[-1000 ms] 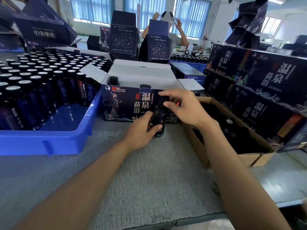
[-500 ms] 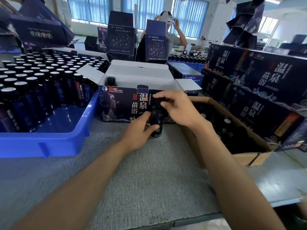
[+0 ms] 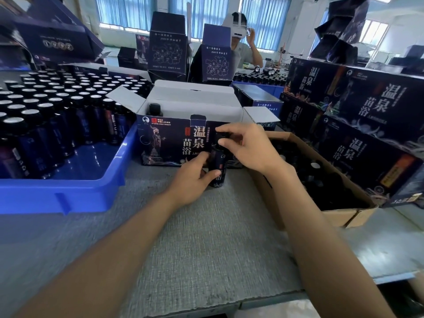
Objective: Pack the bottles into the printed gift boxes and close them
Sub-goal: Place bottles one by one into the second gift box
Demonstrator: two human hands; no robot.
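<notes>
A small dark bottle [image 3: 218,167] stands upright on the grey table [image 3: 206,237], just in front of the open printed gift box [image 3: 165,143], in the same spot as half a second earlier. The left hand [image 3: 191,180] still grips its body with curled fingers and thumb, while the right hand [image 3: 251,146] pinches what appears to be its black cap from above. Another bottle [image 3: 156,109] stands inside the box's left end.

CHANGE | right hand [image 3: 247,145]: wrist drawn slightly in toward bottle [image 3: 219,159], fingers re-set on cap [image 3: 223,137] | person [image 3: 243,53] behind gift box [image 3: 165,143]: one raised hand shows at headset [image 3: 238,31], two before
</notes>
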